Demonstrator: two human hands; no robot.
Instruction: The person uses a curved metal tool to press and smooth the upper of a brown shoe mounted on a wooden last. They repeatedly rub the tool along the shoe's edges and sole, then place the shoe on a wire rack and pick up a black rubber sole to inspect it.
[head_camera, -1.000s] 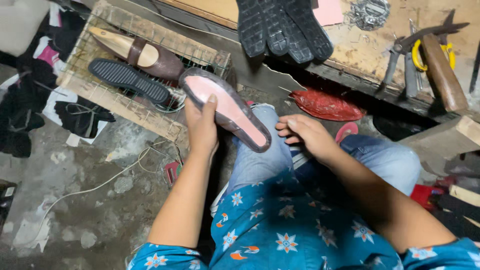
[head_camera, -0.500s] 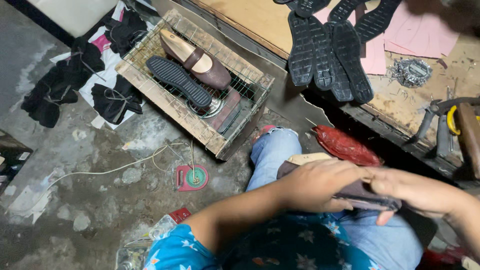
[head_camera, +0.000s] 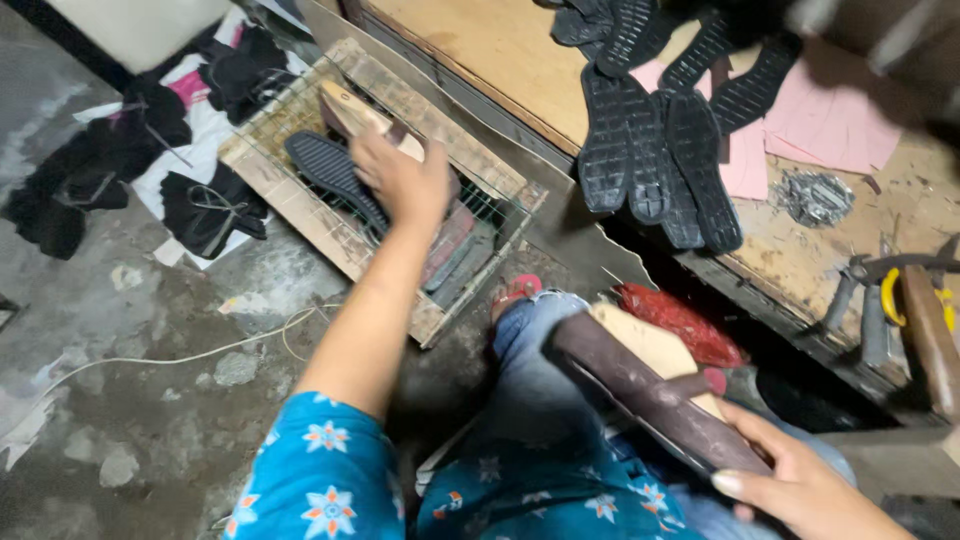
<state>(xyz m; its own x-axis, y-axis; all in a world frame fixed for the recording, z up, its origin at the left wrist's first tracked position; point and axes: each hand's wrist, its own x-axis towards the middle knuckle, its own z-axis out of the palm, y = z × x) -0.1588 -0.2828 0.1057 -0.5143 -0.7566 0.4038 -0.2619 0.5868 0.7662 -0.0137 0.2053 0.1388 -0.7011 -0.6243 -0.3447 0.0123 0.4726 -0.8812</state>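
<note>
My left hand (head_camera: 405, 180) reaches out over a wood-framed wire rack (head_camera: 290, 215) on the floor and lies on a brown shoe with a pale pointed toe (head_camera: 345, 105). Whether its fingers grip the shoe is hidden. A black ridged sole (head_camera: 325, 170) lies on the rack just left of that hand. My right hand (head_camera: 800, 485) holds a dark brown shoe (head_camera: 650, 395) on my lap, its tan inner side (head_camera: 650, 345) facing up.
Several black soles (head_camera: 650, 150) and pink sheets (head_camera: 830, 120) lie on the wooden workbench (head_camera: 500, 50). Pliers and other hand tools (head_camera: 880, 290) sit at its right. A red object (head_camera: 680, 320) lies by my knee. Black fabric pieces (head_camera: 200, 200) and a white cord (head_camera: 150, 360) are on the concrete floor.
My left hand has left the shoe on my lap and stretched out to the rack. My right hand now holds the dark shoe alone, lower at the right.
</note>
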